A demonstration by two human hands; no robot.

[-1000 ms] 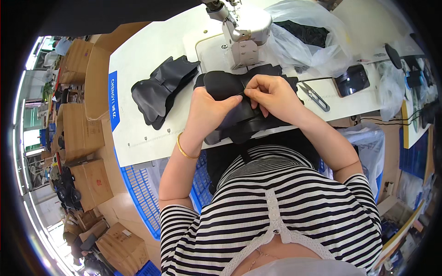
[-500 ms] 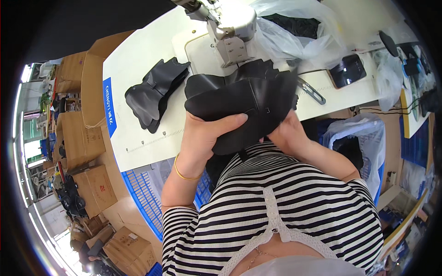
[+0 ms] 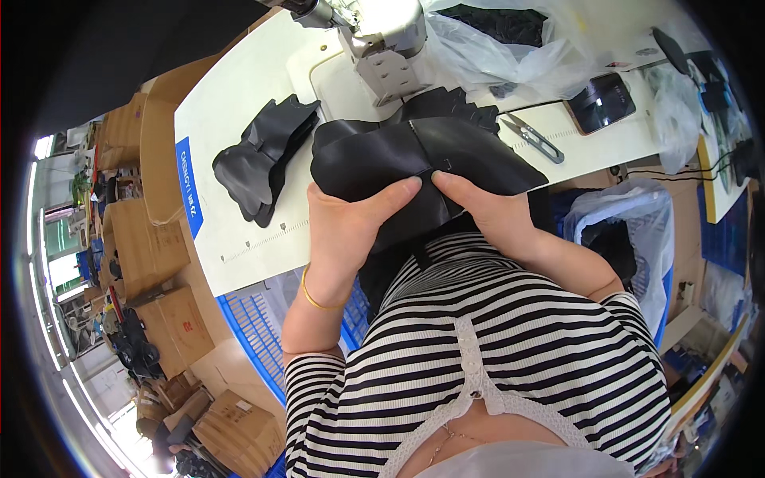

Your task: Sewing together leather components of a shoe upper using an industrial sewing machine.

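Observation:
Both of my hands grip a black leather-like piece point(image 3: 382, 159) with a seam across its middle, held over the table's front edge. My left hand point(image 3: 347, 219) has its thumb on top by the seam, the other fingers hidden underneath. From the right, my right hand point(image 3: 494, 211) holds the same piece, its thumb close to the left thumb. Behind it, more black leather-like pieces point(image 3: 454, 105) with jagged edges lie below the sewing machine head point(image 3: 386, 60). A stack of similar black pieces point(image 3: 261, 163) rests on the table to the left.
Thread snips point(image 3: 538, 142) and a black phone point(image 3: 602, 103) lie on the white table point(image 3: 247, 267) at right. A clear plastic bag point(image 3: 478, 60) with black material sits behind. Blue baskets point(image 3: 255, 327) stand under the table edge, and cardboard boxes point(image 3: 143, 247) at left.
My right hand has moved from the piece's right edge up and inward, its thumb now on top beside the left. The piece's right side has opened out flatter.

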